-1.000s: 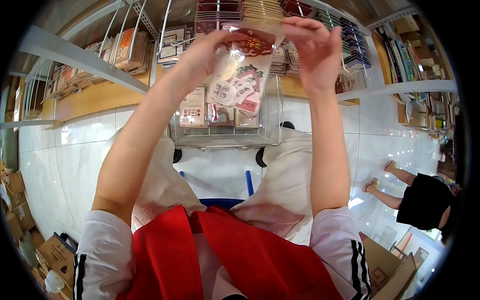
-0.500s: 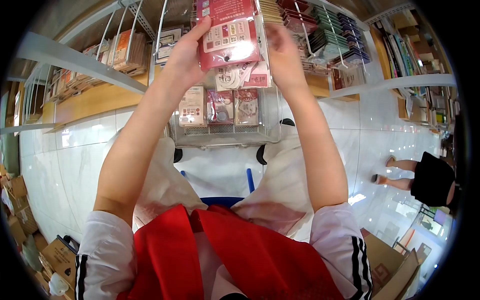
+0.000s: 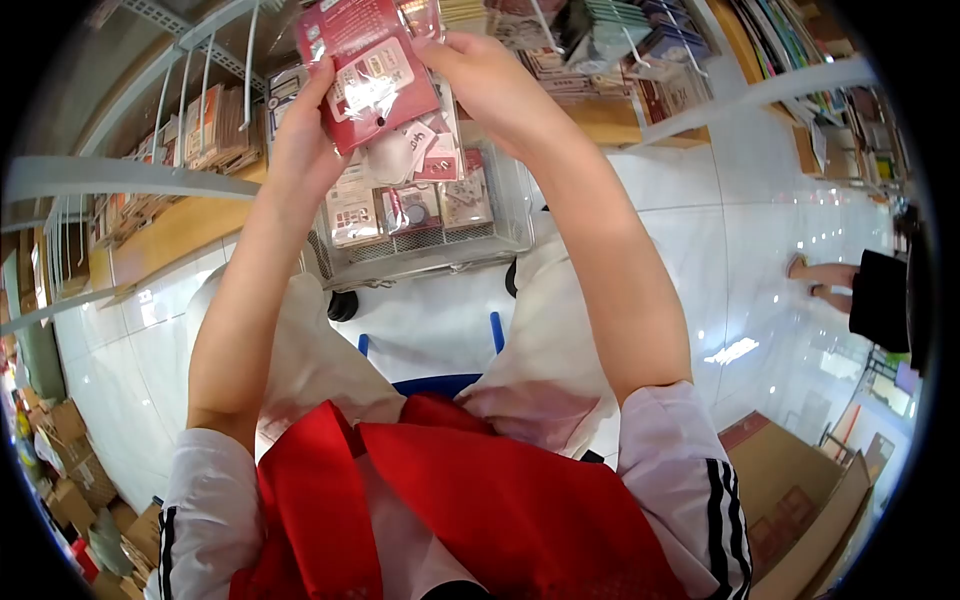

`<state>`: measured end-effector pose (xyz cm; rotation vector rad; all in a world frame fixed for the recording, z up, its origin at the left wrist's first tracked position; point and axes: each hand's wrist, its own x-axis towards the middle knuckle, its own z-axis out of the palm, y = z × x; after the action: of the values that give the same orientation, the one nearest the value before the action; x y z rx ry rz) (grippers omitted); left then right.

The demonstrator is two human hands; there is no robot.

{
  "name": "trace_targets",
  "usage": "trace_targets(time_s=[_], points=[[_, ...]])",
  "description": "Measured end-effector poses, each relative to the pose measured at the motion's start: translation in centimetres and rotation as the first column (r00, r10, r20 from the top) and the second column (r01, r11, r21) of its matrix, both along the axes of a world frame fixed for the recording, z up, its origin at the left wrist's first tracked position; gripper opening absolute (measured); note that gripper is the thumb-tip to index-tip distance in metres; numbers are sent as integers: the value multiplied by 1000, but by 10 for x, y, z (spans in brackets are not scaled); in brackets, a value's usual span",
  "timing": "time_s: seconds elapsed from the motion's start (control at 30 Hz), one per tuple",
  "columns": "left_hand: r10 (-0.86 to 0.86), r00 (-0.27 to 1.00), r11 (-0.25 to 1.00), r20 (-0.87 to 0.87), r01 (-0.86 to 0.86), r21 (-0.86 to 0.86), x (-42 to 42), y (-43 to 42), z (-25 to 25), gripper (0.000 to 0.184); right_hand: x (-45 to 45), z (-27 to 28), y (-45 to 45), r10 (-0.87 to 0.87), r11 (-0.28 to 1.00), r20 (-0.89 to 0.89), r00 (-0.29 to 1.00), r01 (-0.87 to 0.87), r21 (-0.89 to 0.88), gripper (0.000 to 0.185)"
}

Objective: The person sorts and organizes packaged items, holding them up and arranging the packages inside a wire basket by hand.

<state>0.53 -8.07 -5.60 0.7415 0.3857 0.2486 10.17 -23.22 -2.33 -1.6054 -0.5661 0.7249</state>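
A flat red packet [image 3: 375, 85] in shiny clear wrapping, with a pale printed panel and a hanging hole, is tilted over the wire basket [image 3: 440, 262]. My left hand [image 3: 308, 125] grips its left edge, thumb on the front. At its upper right edge my right hand [image 3: 485, 85] pinches the glossy wrapping; some of those fingers are hidden. Just under the packet are white and pink paper pieces [image 3: 410, 150]. Lower in the basket lie a beige pack [image 3: 353, 213], a red-and-white pack [image 3: 412, 205] and another pale pack [image 3: 463, 200].
Wire racks of packets flank the basket, with orange-fronted packs [image 3: 215, 130] on the left and green packs [image 3: 610, 40] on the right. A blue stool [image 3: 440, 385] is beneath me. Cardboard boxes [image 3: 790, 490] stand behind at right. Another person [image 3: 880, 300] is at far right.
The red packet and both hands have shifted left and tilted in view. My right hand, blurred beside the packet before, now touches its upper right edge. The camera view has turned slightly.
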Motion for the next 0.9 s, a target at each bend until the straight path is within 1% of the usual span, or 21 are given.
trace_targets(time_s=[0.03, 0.1, 0.13, 0.17, 0.2, 0.23, 0.27, 0.3, 0.37, 0.4, 0.43, 0.47, 0.5, 0.53, 0.57, 0.63, 0.67, 0.73, 0.77, 0.8, 0.9], points=[[-35, 999, 999, 21, 35, -15, -1, -5, 4, 32, 8, -4, -3, -76, 996, 115, 990, 80, -26, 34], [-6, 999, 1000, 43, 5, 26, -1, -18, 0, 31, 21, -11, -9, -203, 971, 347, 916, 234, -50, 34], [14, 998, 999, 57, -17, 48, -3, -22, -3, 31, 23, -3, -14, -349, 934, 230, 908, 358, 6, 30], [-45, 999, 993, 8, 44, 110, -8, -26, -5, 31, 42, -13, -14, -454, 886, 373, 809, 455, 93, 30], [-100, 994, 980, -44, 106, 168, -14, -30, -8, 30, 60, -24, -14, -548, 826, 494, 676, 529, 193, 30], [-151, 983, 960, -101, 170, 222, -18, -31, -14, 30, 51, 5, -28, -597, 799, 238, 766, 593, 99, 31], [-215, 964, 936, -159, 250, 247, -22, -29, -31, 27, 61, 16, -32, -585, 810, 139, 799, 567, 148, 28], [-268, 916, 895, -300, 352, 275, -24, -33, -42, 27, 69, 24, -34, -559, 816, 42, 828, 541, 202, 27], [-328, 753, 789, -570, 550, 273, -28, -44, -61, 30, 68, 40, -37, -606, 757, 14, 795, 571, 318, 28], [-328, 719, 748, -612, 594, 296, -29, -47, -82, 27, 65, 45, -41, -631, 721, -2, 776, 587, 369, 28], [-327, 683, 703, -654, 638, 315, -27, -53, -91, 25, 61, 48, -43, -608, 706, -64, 791, 576, 411, 28], [-304, 682, 759, -665, 596, 264, -28, -61, -99, 22, 58, 51, -45, -583, 688, -120, 803, 567, 453, 29], [-293, 663, 785, -689, 579, 223, -24, -60, -115, 20, 57, 54, -46, -556, 667, -172, 813, 560, 491, 30], [-288, 642, 809, -711, 560, 178, -19, -57, -143, 19, 60, 59, -47, -554, 678, -218, 803, 588, 441, 30], [-285, 622, 833, -729, 537, 132, -13, -56, -172, 18, 59, 61, -47, -561, 671, -225, 797, 597, 440, 30], [-237, 604, 849, -761, 510, 141, 1, -58, -214, 22, 54, 63, -50, -569, 661, -235, 788, 608, 439, 29], [-213, 593, 856, -776, 496, 144, 7, -60, -234, 24, 54, 61, -51, -576, 665, -190, 795, 591, 457, 29], [-178, 611, 867, -771, 468, 171, 20, -60, -269, 23, 55, 55, -53, -590, 671, -104, 801, 557, 489, 28], [-159, 619, 872, -769, 453, 184, 24, -61, -284, 22, 62, 52, -53, -597, 682, -96, 796, 567, 463, 28], [-109, 625, 905, -773, 384, 183, 27, -69, -270, 22, 68, 51, -53, -603, 691, -90, 793, 576, 436, 28], [-94, 659, 903, -746, 372, 215, 31, -71, -298, 21, 74, 49, -52, -630, 700, -29, 776, 583, 412, 28]])
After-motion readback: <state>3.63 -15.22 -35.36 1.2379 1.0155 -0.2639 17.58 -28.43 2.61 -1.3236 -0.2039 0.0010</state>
